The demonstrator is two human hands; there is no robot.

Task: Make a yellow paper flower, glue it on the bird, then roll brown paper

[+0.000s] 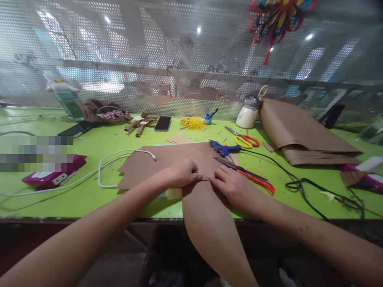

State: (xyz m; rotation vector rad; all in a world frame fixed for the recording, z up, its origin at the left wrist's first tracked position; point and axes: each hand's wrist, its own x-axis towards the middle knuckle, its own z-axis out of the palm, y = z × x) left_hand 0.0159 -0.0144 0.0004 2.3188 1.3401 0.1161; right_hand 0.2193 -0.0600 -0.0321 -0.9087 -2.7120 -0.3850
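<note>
- Brown paper strip (211,223): upper end lies on the table (161,207), between both grips; the rest hangs over the near edge toward the person.
- Left grip (186,173): at the left end of the strip's upper edge; fingers curled, nearly closed, thumb toward the right. Cannot tell whether the paper is pinched or only pressed.
- Right grip (229,184): at the right end of the same edge; fingers bent, part closed, tips on the paper. Thumb hidden; firmness of hold cannot be told.
- Grips near each other, not touching; a short length of edge shows between them.
- Forearms come in from the lower left and lower right, converging; right palm faces down.
- Brown paper sheets (161,159) lie under and beyond the left grip.
- Red-handled tool (254,178) just beside the right grip; blue glue gun (226,150) beyond.
</note>
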